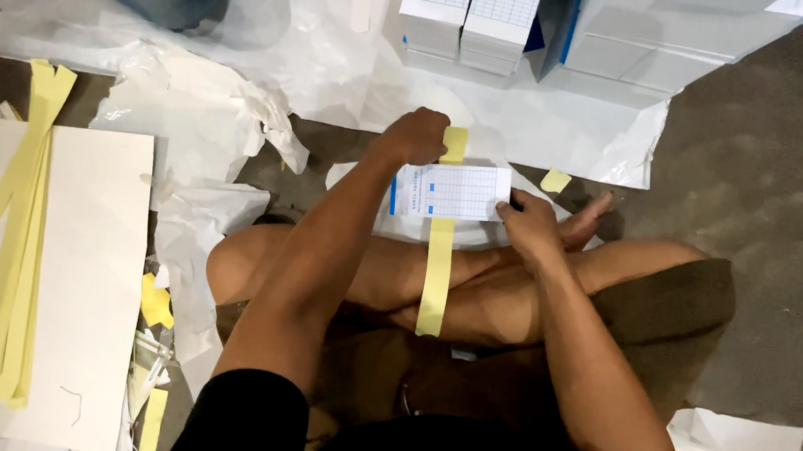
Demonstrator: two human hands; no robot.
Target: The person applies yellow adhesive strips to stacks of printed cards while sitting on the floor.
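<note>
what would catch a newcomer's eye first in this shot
At centre, the left hand pinches a long pale yellow paper strip running under a small white stack of gridded cards with a blue edge, steadied by the right hand. At far left, a bundle of yellow strips lies on a white board.

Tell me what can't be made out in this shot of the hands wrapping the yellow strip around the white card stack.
Head view only:
- Left hand: fingertips curl out of sight behind the yellow strip.
- Card stack: its thickness and underside are hidden; the print is too small.
- Right hand: covers the stack's right edge.
- Boxes: tops cut off by the upper frame edge.
- Strip's lower end: blurred against the legs.
</note>
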